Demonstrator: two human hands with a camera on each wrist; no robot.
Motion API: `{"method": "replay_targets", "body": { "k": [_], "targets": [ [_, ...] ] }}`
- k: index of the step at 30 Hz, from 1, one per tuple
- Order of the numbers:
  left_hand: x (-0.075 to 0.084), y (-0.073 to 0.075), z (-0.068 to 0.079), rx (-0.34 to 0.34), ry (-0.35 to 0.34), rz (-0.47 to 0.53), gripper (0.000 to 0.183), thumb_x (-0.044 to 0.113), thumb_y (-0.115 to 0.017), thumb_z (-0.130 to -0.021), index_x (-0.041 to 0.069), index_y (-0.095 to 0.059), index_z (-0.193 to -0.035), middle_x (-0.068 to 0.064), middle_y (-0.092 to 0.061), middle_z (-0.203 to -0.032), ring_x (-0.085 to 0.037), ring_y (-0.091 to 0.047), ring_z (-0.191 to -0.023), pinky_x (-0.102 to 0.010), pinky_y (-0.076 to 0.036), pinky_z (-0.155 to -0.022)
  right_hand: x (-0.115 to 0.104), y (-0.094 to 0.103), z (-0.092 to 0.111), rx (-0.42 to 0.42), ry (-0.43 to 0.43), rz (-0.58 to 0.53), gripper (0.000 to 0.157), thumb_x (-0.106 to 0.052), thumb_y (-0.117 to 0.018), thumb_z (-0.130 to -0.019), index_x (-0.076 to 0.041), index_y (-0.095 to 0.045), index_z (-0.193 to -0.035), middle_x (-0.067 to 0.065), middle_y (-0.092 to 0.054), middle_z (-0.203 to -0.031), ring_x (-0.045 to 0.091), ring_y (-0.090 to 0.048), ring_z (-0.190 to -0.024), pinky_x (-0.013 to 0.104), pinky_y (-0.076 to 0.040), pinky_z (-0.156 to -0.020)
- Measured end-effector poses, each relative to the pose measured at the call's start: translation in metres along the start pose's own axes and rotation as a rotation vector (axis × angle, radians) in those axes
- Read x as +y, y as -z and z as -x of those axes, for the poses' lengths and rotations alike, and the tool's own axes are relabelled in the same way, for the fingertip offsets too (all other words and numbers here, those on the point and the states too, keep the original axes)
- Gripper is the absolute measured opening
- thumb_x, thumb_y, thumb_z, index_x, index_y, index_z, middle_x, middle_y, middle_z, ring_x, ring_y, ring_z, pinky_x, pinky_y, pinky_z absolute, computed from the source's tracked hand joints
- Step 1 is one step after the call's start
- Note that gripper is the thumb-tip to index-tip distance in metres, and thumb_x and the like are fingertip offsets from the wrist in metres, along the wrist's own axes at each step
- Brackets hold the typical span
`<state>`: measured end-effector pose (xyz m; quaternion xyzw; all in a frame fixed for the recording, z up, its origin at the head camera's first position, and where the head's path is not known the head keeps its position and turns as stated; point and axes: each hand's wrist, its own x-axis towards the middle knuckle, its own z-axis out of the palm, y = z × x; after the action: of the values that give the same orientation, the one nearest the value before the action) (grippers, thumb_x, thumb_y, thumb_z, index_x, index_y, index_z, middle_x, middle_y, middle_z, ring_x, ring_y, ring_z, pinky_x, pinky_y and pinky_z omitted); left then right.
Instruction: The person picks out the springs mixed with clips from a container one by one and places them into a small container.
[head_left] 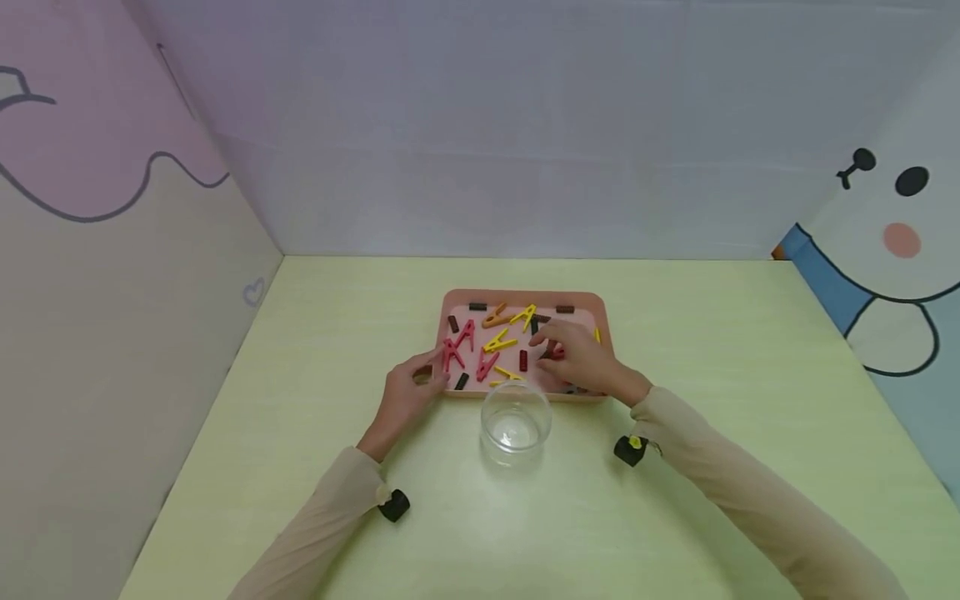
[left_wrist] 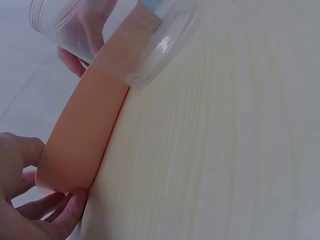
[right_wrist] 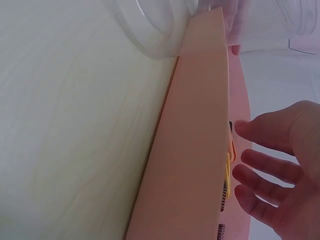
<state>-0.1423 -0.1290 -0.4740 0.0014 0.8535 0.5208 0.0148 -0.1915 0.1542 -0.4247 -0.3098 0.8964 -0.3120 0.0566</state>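
A pink tray (head_left: 517, 297) holds pink clothespins (head_left: 487, 365), yellow clothespins (head_left: 500, 341), an orange clothespin (head_left: 496, 316) and several small dark ribbed pieces (head_left: 523, 360). My left hand (head_left: 405, 398) grips the tray's near left corner; in the left wrist view the thumb lies on its wall (left_wrist: 82, 130) and fingers curl at its bottom edge. Over the right part of the tray hovers my right hand (head_left: 583, 357), fingers loosely bent and spread. The right wrist view shows nothing between those fingers (right_wrist: 267, 162); clothespins and dark pieces lie just beyond the tray wall.
A clear round jar (head_left: 516, 423) stands close in front of the tray's near side, its mouth upward. The pale wood-grain table (head_left: 360, 308) meets a plain wall (head_left: 495, 200) behind, with printed panels at both sides. Black wrist cameras hang under both sleeves.
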Motion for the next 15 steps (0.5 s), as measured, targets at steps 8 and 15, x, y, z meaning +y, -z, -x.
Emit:
{"method": "replay_targets", "body": {
  "k": [8,15],
  "targets": [
    [-0.001,0.0,-0.001,0.004,-0.001,-0.014,0.046,0.015,-0.068,-0.087,0.016,-0.058,-0.132,-0.007,-0.058,-0.127,-0.023,-0.056,-0.105,-0.038,-0.048,-0.09,0.002,-0.005,-0.011,-0.056,-0.024,-0.006,0.026,-0.006,-0.072,-0.082,-0.001,-0.065,-0.106,0.012,-0.064,-0.103,0.027,-0.059,-0.086,0.039,-0.053,-0.073],
    [-0.003,0.0,-0.002,-0.005,0.007,-0.003,0.045,0.016,-0.068,-0.087,0.016,-0.058,-0.132,-0.007,-0.057,-0.129,-0.022,-0.056,-0.107,-0.038,-0.048,-0.091,0.004,-0.009,-0.016,-0.091,-0.075,0.017,0.023,-0.006,-0.071,-0.082,-0.003,-0.067,-0.105,0.009,-0.065,-0.1,0.023,-0.058,-0.086,0.033,-0.052,-0.072]
  ]
}}
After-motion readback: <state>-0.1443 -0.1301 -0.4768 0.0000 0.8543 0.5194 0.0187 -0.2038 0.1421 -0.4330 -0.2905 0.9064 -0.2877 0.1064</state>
